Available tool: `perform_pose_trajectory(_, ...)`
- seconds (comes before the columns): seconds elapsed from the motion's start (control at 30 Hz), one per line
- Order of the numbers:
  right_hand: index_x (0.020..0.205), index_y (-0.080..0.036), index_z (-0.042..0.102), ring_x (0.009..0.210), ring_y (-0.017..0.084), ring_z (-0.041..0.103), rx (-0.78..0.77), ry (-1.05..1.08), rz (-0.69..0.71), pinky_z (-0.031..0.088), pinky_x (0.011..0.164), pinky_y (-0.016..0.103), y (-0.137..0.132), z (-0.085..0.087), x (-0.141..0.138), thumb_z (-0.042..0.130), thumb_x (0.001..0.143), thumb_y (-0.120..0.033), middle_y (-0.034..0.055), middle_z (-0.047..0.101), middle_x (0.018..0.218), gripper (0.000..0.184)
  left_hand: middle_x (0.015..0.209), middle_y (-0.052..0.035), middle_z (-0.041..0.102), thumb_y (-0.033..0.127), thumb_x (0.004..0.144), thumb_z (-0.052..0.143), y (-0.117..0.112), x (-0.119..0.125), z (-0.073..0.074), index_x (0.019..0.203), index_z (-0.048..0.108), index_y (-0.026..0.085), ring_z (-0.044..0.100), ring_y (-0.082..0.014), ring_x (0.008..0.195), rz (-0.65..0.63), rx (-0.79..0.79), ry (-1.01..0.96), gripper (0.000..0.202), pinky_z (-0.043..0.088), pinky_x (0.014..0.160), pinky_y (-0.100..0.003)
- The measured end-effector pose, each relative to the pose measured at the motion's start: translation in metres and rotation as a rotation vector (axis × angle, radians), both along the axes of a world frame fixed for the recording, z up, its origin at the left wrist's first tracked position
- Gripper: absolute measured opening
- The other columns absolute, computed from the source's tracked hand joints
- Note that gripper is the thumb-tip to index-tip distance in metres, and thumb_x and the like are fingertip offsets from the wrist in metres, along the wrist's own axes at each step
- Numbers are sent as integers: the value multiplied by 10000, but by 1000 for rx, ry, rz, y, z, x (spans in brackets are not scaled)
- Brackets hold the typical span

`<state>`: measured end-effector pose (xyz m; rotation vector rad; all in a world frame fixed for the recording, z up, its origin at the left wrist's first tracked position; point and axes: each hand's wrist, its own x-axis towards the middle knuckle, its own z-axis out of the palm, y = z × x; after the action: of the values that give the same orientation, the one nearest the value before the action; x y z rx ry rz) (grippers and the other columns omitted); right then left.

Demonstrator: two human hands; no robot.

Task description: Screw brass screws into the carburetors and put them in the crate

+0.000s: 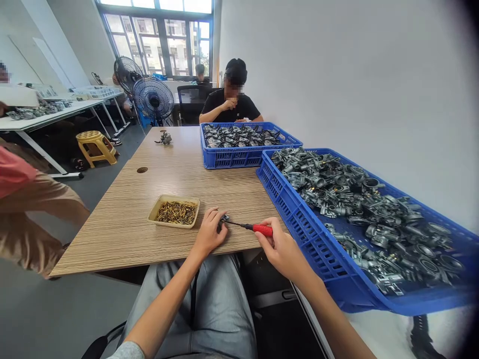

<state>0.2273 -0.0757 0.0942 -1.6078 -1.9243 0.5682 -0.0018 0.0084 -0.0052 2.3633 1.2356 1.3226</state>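
My left hand (212,230) is closed around a small metal carburetor body (224,218) on the tabletop; the fingers hide most of it. In my right hand (280,248) is a screwdriver (263,230) with a red handle, held almost level. Its dark shaft points left, and the tip meets the part by my left fingers; the exact contact is too small to make out. Just left of my left hand stands a cream plastic tray (152,213) filled with small brass-coloured screw-like pieces (175,213).
A large blue crate (299,212) of loose carburetor bodies (337,182) flanks my right arm. Behind it, another blue crate (228,159) holds rows of carburetors. One carburetor (164,138) lies at the table's far left. A person (230,97) sits opposite; another walks by at left.
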Motion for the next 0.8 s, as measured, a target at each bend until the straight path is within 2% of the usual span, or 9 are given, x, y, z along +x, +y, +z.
perform_pose_trajectory(0.1, 1094, -238, 466, 611, 223, 638, -1, -46, -40, 383, 592, 284, 1, 0, 1, 438, 1012, -447, 9, 663, 729, 227, 1168, -80, 661, 81, 866, 557, 0, 0, 0, 1319, 567, 217, 493, -275, 1340, 1, 0, 1, 473, 455, 1144, -505)
perform_pose_trajectory(0.33, 1172, -247, 440, 584, 207, 610, -11, 41, 35, 380, 579, 270, -1, 2, -1, 486, 988, -385, -57, 563, 632, 235, 1174, -80, 660, 92, 867, 573, 1, 0, -2, 1322, 566, 225, 493, -280, 1345, 4, -6, 6, 474, 453, 1144, -517)
perform_pose_trajectory(0.6, 1068, -254, 455, 590, 223, 612, -25, 0, -7, 372, 583, 281, 0, 1, 0, 445, 1013, -463, -35, 581, 642, 216, 1252, -93, 613, 89, 865, 588, 2, 0, -5, 1306, 580, 216, 497, -261, 1341, 31, 16, -7, 459, 440, 1166, -476)
perform_pose_trajectory(0.8, 1134, -248, 448, 541, 200, 584, -29, 44, 31, 375, 569, 274, -2, 5, -3, 493, 981, -413, -69, 532, 604, 229, 1272, -103, 600, 100, 868, 596, 3, 0, -8, 1316, 576, 213, 502, -264, 1336, 33, 18, -19, 463, 448, 1162, -484)
